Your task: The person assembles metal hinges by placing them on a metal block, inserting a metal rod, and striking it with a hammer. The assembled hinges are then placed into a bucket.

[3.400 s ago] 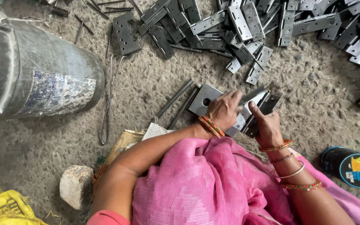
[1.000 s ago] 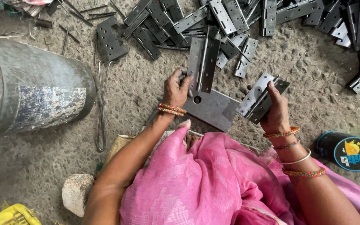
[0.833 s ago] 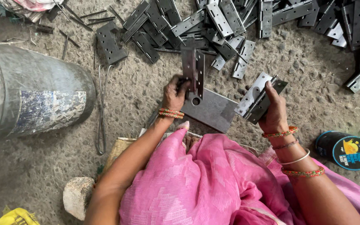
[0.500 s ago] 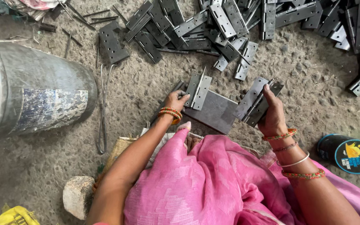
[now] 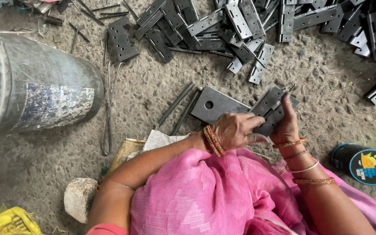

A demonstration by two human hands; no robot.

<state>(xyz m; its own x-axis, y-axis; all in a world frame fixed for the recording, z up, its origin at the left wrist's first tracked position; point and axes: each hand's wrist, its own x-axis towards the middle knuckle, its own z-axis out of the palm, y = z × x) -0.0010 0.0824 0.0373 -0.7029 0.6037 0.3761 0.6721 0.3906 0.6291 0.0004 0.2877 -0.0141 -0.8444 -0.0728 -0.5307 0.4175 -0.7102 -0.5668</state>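
My right hand (image 5: 287,125) is shut on a dark folded metal hinge (image 5: 270,104) and holds it upright on a flat grey steel plate with a round hole (image 5: 214,103) that lies on the gritty ground. My left hand (image 5: 236,129), with red and gold bangles at the wrist, rests over the plate's near edge. Its fingers reach right and pinch the hinge's lower end. Two thin dark metal rods (image 5: 177,103) lie just left of the plate. Pink cloth (image 5: 214,196) covers my lap below both hands.
A big heap of loose hinges (image 5: 240,21) spreads across the top. A large grey metal drum (image 5: 35,91) lies at the left, with a bent wire (image 5: 109,109) beside it. A stone block (image 5: 79,198) and a yellow bag (image 5: 9,222) sit at the lower left. A round black tin (image 5: 366,163) stands at the right.
My left hand lifted a hinge above the plate, lowered it to the plate's left, let go and came back right to the hinge in my right hand.
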